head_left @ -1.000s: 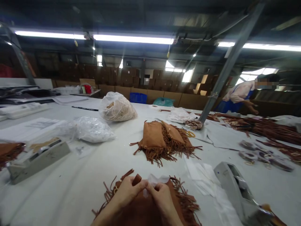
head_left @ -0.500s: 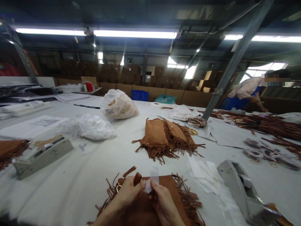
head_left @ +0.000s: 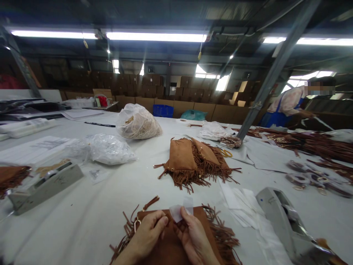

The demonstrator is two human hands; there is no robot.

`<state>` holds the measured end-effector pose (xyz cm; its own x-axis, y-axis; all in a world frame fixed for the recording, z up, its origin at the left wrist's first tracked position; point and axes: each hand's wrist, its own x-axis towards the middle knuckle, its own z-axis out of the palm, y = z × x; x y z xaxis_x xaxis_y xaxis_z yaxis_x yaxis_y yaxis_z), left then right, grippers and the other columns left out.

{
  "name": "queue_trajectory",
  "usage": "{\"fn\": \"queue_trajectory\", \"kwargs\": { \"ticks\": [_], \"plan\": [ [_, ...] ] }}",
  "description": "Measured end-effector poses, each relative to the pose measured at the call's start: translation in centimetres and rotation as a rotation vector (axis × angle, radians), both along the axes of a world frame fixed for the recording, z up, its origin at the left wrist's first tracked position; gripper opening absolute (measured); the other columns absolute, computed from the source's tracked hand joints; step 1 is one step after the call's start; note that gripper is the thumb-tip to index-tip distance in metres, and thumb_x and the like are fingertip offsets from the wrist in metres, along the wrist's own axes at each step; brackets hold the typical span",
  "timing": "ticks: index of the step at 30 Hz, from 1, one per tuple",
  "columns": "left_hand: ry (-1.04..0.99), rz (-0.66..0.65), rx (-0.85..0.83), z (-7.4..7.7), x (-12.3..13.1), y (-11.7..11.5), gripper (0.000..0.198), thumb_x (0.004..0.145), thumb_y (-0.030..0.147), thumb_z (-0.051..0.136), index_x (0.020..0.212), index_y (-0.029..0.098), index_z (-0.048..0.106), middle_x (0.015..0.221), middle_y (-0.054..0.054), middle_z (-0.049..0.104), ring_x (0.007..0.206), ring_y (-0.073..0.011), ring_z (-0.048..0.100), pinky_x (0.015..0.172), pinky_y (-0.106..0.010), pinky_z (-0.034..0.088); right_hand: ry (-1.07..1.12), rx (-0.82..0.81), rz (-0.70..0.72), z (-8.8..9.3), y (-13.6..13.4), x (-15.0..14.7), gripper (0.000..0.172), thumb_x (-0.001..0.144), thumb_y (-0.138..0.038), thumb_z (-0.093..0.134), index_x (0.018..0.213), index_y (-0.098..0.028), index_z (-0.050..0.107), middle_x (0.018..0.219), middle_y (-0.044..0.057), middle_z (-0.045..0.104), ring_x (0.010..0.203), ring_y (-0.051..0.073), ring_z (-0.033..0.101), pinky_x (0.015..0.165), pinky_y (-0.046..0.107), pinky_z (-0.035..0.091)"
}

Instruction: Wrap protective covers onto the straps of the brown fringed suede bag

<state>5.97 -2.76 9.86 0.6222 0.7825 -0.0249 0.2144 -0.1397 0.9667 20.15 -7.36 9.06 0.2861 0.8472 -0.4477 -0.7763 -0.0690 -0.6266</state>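
A brown suede fringed bag (head_left: 209, 226) lies on the white table (head_left: 116, 191) at the bottom centre, under both hands. My left hand (head_left: 149, 235) is closed on the bag's top edge beside a gold ring (head_left: 136, 223). My right hand (head_left: 193, 235) pinches a small white paper slip (head_left: 180, 211) that sticks up over the bag's upper edge. Both wrists run out of the bottom of the view.
Finished fringed bags (head_left: 193, 162) are piled mid-table. Grey tape dispensers stand at left (head_left: 44, 186) and right (head_left: 286, 224). Plastic bags (head_left: 110, 149) (head_left: 138, 127) lie beyond, white paper sheets (head_left: 242, 204) at right. A person in white and blue (head_left: 286, 106) bends over brown straps (head_left: 311, 143) far right.
The brown strap end that stood up between my hands is now down and out of sight. The white slip is tilted and held by my right hand; my left hand has slid lower.
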Motion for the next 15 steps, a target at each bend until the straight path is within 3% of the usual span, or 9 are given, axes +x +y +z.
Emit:
{"fn": "queue_trajectory", "kwargs": {
  "ticks": [7, 11, 13, 15],
  "plan": [
    [0.022, 0.009, 0.008, 0.5, 0.0, 0.3, 0.037, 0.086, 0.045, 0.039, 0.063, 0.018, 0.049, 0.056, 0.004, 0.047, 0.056, -0.0119, 0.045, 0.056, -0.024, 0.034, -0.053, 0.037, 0.058, 0.2, 0.2, 0.2, 0.033, 0.053, -0.036, 0.082, 0.07, -0.015, 0.062, 0.068, 0.001, 0.067, 0.062, 0.013, 0.059, 0.06, 0.025, 0.048],
    [0.042, 0.03, 0.065, 0.2, -0.1, -0.6, 0.036, 0.083, 0.047, 0.044, 0.061, 0.021, 0.054, 0.056, 0.002, 0.051, 0.057, -0.0152, 0.049, 0.056, -0.027, 0.039, -0.105, 0.077, 0.07, 0.3, -0.5, -0.3, 0.037, 0.056, -0.046, 0.078, 0.071, -0.016, 0.062, 0.067, 0.002, 0.066, 0.059, 0.014, 0.058, 0.054, 0.025, 0.045],
    [0.026, 0.095, 0.059, -0.4, 1.2, -1.0, 0.026, 0.077, 0.049, 0.055, 0.068, 0.025, 0.061, 0.065, 0.0, 0.06, 0.066, -0.0189, 0.056, 0.058, -0.029, 0.045, -0.158, 0.117, 0.074, -0.3, -0.7, -0.9, 0.037, 0.06, -0.051, 0.073, 0.07, -0.017, 0.062, 0.063, 0.002, 0.064, 0.053, 0.013, 0.054, 0.05, 0.026, 0.042],
    [-0.025, 0.084, 0.051, -1.1, 4.0, -1.4, 0.024, 0.08, 0.044, 0.057, 0.088, 0.022, 0.063, 0.086, -0.002, 0.064, 0.079, -0.0192, 0.06, 0.068, -0.033, 0.05, -0.228, 0.163, 0.065, -1.6, -0.2, -1.0, 0.036, 0.063, -0.054, 0.068, 0.073, -0.02, 0.064, 0.064, 0.003, 0.064, 0.048, 0.013, 0.05, 0.048, 0.028, 0.039]
  ]
}}
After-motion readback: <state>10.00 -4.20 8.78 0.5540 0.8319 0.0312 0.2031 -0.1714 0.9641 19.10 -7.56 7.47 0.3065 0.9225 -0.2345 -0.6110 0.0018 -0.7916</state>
